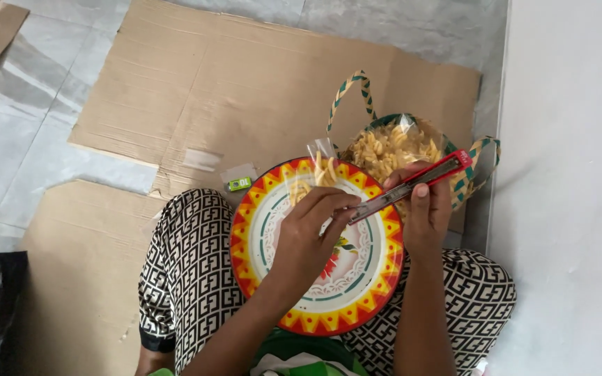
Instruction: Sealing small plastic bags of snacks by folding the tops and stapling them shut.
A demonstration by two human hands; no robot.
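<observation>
Item: small clear packet of yellow snack sticks [317, 172], held upright over the far rim of the round plate [259, 237], which rests on the person's lap

Left hand [308, 240]: clenched around the lower part of the packet, fingertips pinching it just below the tool's nose; the packet rises away from this hand, toward the far side of the plate

Right hand [423, 216]: closed in a grasp on a long metal stapler-like tool with a red end [412, 184], thumb on top

Key relation: the tool's long axis runs on a slant, red end up and out to the right of the right hand, bare metal nose down and leftward, meeting the left hand's fingertips at the packet. The packet's long axis stands roughly crosswise to that line. The left hand is the nearer one to the packet; the right reaches it only through the tool

Beyond the right hand: a woven basket with green-striped handles [485, 157], holding a large clear bag of the same yellow snacks [391, 146]

Beyond the left hand: spare empty packets with a green label [240, 179] lying on flattened cardboard [245, 76]
</observation>
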